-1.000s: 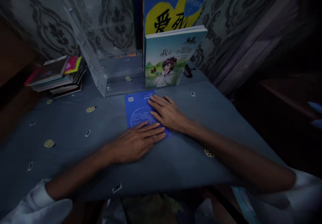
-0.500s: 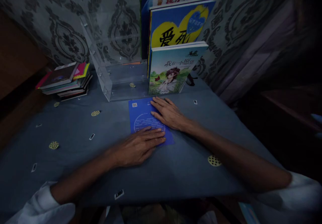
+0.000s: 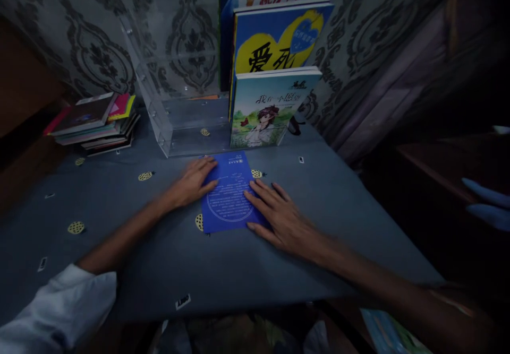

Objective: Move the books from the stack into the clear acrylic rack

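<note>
A blue printed sheet [image 3: 229, 200] with white text and a circular outline lies flat on the table. My left hand [image 3: 195, 181] rests on its upper left edge, fingers stretched toward the shelf. On the sheet's right edge lies my right hand [image 3: 282, 216], its fingers spread and the fingertips on the paper. Neither hand grips anything. Just behind the sheet stands a clear acrylic book rack [image 3: 191, 141]. Its right side holds a green illustrated book [image 3: 258, 115], with a blue book bearing a yellow heart [image 3: 247, 46] behind it.
A stack of books [image 3: 91, 123] lies at the table's back left. The grey tablecloth [image 3: 131, 248] has pineapple prints. Patterned wallpaper [image 3: 99, 51] is behind, and a colourful book-like item [image 3: 386, 333] shows below the front edge. Blue objects [image 3: 488, 203] stick out at right.
My left hand has moved from the sheet's near edge up to its far left. My right hand has come nearer to me along the right edge. The sheet's visible print and angle differ.
</note>
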Demonstrator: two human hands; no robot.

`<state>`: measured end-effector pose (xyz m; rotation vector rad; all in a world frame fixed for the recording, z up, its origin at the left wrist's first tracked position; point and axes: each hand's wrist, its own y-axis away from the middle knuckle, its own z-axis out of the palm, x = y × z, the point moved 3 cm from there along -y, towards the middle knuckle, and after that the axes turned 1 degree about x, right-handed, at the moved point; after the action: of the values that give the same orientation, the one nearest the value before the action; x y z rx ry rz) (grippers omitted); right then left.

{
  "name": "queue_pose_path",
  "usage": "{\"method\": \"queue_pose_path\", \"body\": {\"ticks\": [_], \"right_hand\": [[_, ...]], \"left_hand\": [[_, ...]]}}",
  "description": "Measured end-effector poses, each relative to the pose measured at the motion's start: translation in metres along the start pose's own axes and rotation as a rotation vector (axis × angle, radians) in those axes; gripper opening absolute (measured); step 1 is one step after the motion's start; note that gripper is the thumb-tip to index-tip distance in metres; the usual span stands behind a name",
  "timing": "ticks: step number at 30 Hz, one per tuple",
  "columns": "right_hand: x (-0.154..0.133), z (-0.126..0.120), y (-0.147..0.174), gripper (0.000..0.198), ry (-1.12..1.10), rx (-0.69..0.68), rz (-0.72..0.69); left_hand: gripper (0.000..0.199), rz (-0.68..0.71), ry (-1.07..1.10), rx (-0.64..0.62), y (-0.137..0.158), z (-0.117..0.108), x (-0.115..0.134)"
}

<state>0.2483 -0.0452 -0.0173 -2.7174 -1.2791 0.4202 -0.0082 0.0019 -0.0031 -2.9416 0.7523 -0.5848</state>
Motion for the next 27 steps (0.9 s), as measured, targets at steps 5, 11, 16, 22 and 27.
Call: {"method": "queue_pose_path", "body": {"ticks": [5,11,16,22,27], "right_hand": [[0.000,-0.002,0.002,0.062,-0.031,-0.019,-0.016],[0.017,-0.002,-0.003,0.058,-0.076,-0.002,-0.052],[0.035,-0.006,-0.001,0.056,-0.153,-0.026,-0.058],[0.057,-0.015,0.003,0.044,-0.170,-0.017,0.003],[0.065,-0.023,-0.002,0.037,-0.063,0.040,0.028]], "left_hand": [[0.055,-0.034,-0.108,0.015,-0.018,-0.010,-0.024],[0.050,-0.116,-0.127,0.001,-0.019,-0.016,-0.015],[0.050,-0.163,-0.171,-0.003,-0.018,-0.024,-0.009],[0.032,-0.211,-0.166,-0.160,-0.012,-0.033,0.008],[0.030,-0.106,-0.082,-0.463,-0.003,-0.034,0.050]]}}
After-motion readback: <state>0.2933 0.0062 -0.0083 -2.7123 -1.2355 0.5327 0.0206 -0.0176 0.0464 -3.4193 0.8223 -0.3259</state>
